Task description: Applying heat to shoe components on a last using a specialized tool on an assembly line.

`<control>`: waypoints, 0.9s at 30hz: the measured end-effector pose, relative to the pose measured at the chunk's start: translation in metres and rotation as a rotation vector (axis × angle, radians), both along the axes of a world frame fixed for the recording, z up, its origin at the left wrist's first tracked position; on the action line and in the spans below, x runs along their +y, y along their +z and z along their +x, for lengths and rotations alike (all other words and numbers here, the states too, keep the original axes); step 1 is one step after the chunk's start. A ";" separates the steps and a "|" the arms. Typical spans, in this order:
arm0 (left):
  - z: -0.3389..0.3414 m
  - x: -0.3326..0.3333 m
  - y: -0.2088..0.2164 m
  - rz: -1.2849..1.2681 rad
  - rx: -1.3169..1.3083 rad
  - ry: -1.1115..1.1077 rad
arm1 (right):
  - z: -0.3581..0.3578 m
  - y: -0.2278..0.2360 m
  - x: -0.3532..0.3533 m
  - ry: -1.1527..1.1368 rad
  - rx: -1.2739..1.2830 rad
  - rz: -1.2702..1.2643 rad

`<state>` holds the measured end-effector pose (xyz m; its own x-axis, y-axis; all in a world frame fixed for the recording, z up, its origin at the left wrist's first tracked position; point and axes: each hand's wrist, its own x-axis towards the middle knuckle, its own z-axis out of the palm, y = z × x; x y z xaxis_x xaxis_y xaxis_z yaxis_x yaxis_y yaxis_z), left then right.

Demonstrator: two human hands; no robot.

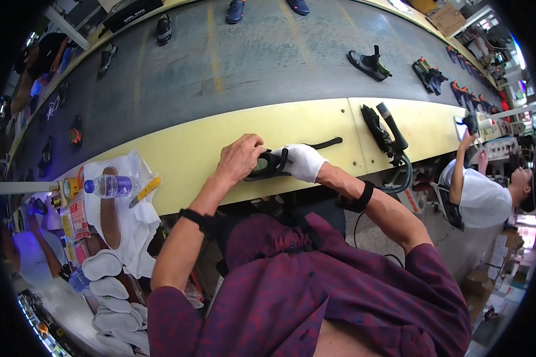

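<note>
Hands together at the near edge of a pale yellow workbench [220, 143], both on one black shoe [267, 165]. Left hand [239, 157] bare, fingers curled over the shoe's left end, gripping it. Right hand [304, 162] in a white glove, closed on the shoe's right end, fingers wrapped round it. Shoe lying on the bench edge between the two hands, mostly covered by them; which way up, cannot tell. Black strip [326, 143] on the bench just behind the gloved hand. Black bands on both wrists, dark red sleeves below.

Left of the hands, on a white cloth [131, 208]: clear water bottle [110, 186] with a blue cap lying on its side, brown insole [109, 214] beneath it, yellow-handled knife [144, 191] just beside. Stack of white insoles [107, 285] lower down, off the bench.

Right of the hands, well apart: black hand tool [386, 134] with a hose lying on the bench. Beyond the bench, a dark grey conveyor belt [250, 59] carrying several shoes, among them a black one [369, 63] with a last inside. Another person in a white shirt [479, 199] at far right, one arm raised to the bench.
</note>
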<state>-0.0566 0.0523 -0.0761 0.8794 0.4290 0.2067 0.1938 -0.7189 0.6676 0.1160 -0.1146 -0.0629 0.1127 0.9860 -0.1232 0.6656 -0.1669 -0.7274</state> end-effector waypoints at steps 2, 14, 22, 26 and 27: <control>-0.001 -0.022 0.030 0.014 -0.087 0.095 | 0.007 -0.001 -0.001 -0.029 0.005 -0.025; -0.062 -0.101 0.019 -0.024 -0.097 0.140 | 0.013 0.002 -0.001 0.067 0.071 -0.030; -0.070 -0.082 0.022 0.016 -0.077 -0.046 | -0.009 -0.001 -0.007 0.088 -0.217 0.138; -0.070 -0.056 0.033 -0.124 -0.005 -0.175 | -0.007 0.003 0.003 0.126 -0.291 0.085; -0.063 -0.051 0.041 -0.126 -0.013 -0.172 | -0.007 0.003 0.004 0.123 -0.293 0.086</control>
